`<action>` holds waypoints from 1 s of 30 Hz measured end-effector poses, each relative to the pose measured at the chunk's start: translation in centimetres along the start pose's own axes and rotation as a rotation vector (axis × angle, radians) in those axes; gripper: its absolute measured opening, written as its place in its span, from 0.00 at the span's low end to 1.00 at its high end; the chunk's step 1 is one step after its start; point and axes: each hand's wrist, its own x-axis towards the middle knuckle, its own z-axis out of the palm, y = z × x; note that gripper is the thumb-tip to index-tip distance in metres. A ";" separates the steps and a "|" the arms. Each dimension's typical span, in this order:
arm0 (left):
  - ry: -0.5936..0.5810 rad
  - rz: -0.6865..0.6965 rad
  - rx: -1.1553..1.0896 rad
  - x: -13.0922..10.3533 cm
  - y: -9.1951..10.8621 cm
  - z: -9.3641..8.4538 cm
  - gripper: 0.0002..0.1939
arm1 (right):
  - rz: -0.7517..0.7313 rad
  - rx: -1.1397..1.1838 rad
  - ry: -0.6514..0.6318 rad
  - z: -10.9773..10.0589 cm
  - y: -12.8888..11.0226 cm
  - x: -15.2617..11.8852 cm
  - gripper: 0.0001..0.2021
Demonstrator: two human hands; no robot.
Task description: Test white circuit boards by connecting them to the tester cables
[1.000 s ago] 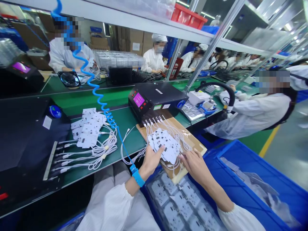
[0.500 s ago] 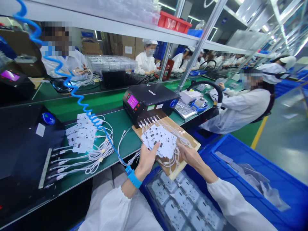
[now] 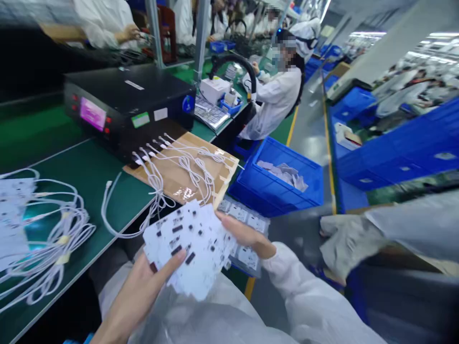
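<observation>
A fanned stack of white circuit boards point(image 3: 204, 243) with small black parts is held above my lap. My left hand point(image 3: 147, 282) grips the stack's lower left, thumb on top and the other fingers hidden underneath. At the upper right edge, my right hand point(image 3: 247, 234) is closed on the boards, its fingertips partly behind them. Just beyond the stack, white cables point(image 3: 190, 165) lie loose over a brown cardboard sheet point(image 3: 182, 191). They run to a black tester box point(image 3: 129, 105) with a lit pink screen.
On the left, more white boards point(image 3: 10, 215) lie beside bundled cables point(image 3: 68, 234). A blue bin point(image 3: 287, 162) holding grey-white pieces stands ahead right. A tray of boards point(image 3: 256, 220) sits below my right hand. A co-worker point(image 3: 276, 91) sits farther along the bench.
My view has swung to the right. Both hands have drawn the fanned boards off the cardboard sheet towards my lap, leaving the cables there uncovered.
</observation>
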 end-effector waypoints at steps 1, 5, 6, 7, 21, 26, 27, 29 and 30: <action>0.005 -0.059 0.035 -0.6 -1.0 -0.4 0.50 | 0.083 0.193 -0.026 1.9 1.7 -1.2 0.43; 0.046 -0.212 0.166 -2.3 -4.0 -1.1 0.52 | 0.268 0.681 -0.138 7.3 8.4 -4.3 0.46; 0.060 -0.230 0.193 -2.5 -4.5 -1.1 0.52 | 0.279 0.748 -0.147 7.9 9.7 -4.6 0.47; 0.067 -0.238 0.212 -2.6 -4.9 -1.1 0.51 | 0.289 0.796 -0.152 8.3 10.9 -4.8 0.47; 0.063 -0.060 0.477 0.2 -6.9 -3.7 0.42 | 0.357 0.812 0.303 1.7 19.7 -3.8 0.33; 0.104 -0.098 0.517 0.1 -6.3 -5.9 0.39 | 0.357 0.708 0.627 -7.7 22.4 -1.0 0.23; 0.113 -0.109 0.511 0.2 -6.5 -6.3 0.40 | 0.352 0.690 0.674 -9.3 22.9 -0.1 0.22; 0.119 -0.122 0.502 0.8 -7.1 -7.2 0.42 | 0.330 0.656 0.744 -11.8 23.8 2.1 0.19; 0.113 -0.123 0.502 1.2 -7.5 -7.7 0.43 | 0.311 0.638 0.770 -12.8 24.2 3.2 0.18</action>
